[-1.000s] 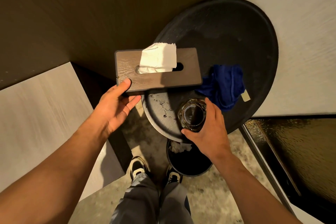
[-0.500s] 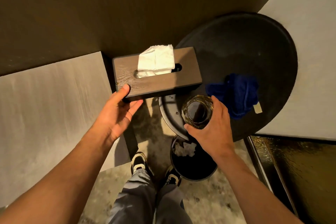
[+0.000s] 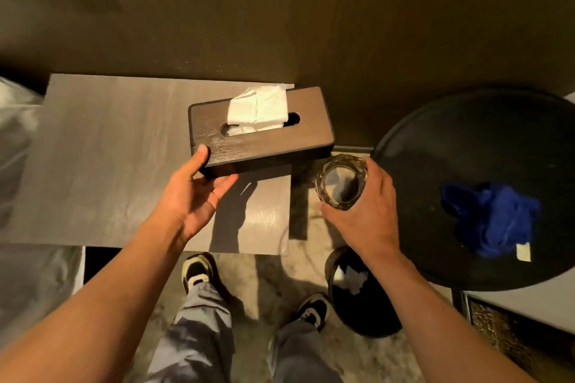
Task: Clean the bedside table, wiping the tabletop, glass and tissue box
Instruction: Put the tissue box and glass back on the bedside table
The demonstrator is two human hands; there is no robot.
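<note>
Though gripped, the brown tissue box (image 3: 264,130) shows white tissue.

Black bin (image 3: 362,305) beside shoes (image 3: 199,270)

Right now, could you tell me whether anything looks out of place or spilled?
Nothing is spilled or damaged. The only loose item is the blue cloth, lying crumpled on the round black table, while the tissue box and glass are held off it.

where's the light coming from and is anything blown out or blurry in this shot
Head view: warm dim light from above; the left hand casts a hard shadow on the grey surface; the white tissue is brightest, the black round tabletop nearly featureless; edges bend from the wide lens.
</note>
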